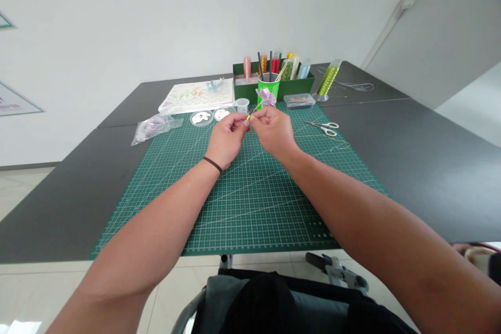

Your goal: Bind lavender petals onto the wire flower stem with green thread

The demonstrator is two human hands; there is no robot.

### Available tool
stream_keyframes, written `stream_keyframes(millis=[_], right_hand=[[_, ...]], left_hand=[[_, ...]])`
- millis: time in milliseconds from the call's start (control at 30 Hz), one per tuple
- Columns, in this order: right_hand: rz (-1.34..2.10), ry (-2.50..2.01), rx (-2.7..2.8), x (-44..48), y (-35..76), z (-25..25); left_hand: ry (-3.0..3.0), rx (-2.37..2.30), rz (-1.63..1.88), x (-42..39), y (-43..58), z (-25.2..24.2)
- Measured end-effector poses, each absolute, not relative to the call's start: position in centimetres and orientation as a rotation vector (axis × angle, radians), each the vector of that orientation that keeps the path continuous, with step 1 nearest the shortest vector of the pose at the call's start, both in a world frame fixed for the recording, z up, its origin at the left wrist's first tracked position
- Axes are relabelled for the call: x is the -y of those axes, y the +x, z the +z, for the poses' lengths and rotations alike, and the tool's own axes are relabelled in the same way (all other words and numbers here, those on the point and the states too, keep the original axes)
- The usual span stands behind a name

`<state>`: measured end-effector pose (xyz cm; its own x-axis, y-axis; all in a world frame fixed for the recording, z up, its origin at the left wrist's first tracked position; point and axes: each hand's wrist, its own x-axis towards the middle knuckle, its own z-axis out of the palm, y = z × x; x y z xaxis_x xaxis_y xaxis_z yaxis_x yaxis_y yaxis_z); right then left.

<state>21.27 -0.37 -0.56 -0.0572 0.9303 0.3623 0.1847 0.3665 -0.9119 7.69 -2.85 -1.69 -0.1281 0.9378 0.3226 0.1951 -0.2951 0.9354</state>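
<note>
Table: a dark grey table (407, 167) of joined panels, with the back of a chair (274, 297) just below its near edge.

Mat: a green cutting mat (250, 209) with a fine white grid, lying across the table under both forearms.

Far edge: a dark green box (299, 83) holding upright tubes of coloured beads (291, 69), with a green cup (268, 91) of sticks and tools standing just in front of it. To the right, a spool of green wire (327, 79) sits on a stand, with a loose length of thin wire (348, 85) beside it.

Left side: a white patterned sheet (198, 96) near the far end of the mat, and a plastic bag (154, 128) of lilac material at the mat's left edge.

Nearby: two round transparent dishes of white pieces (201, 117) and a small transparent cup (242, 105) sit beyond the left hand. A lidded plastic box (299, 100) sits beyond the right hand, and white-handled scissors (323, 128) lie on the mat to its right.

Hands: the left hand (227, 138), with a dark band (213, 164) at its wrist, and the right hand (274, 130) meet above the mat.

Grip: narrow — both hands pinch the yellow-green stem (252, 112) between their fingertips.

Flower: a lilac flower (266, 96) tops the stem, tilted up just above the right hand, in front of the cup.
</note>
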Motion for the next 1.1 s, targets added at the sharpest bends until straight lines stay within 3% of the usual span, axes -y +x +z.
stream_keyframes(millis=[1100], right_hand=[[0.873, -1.086, 1.504, 0.84, 21.32, -0.02]], left_hand=[[1.481, -1.391, 1.495, 2.84, 7.13, -1.35]])
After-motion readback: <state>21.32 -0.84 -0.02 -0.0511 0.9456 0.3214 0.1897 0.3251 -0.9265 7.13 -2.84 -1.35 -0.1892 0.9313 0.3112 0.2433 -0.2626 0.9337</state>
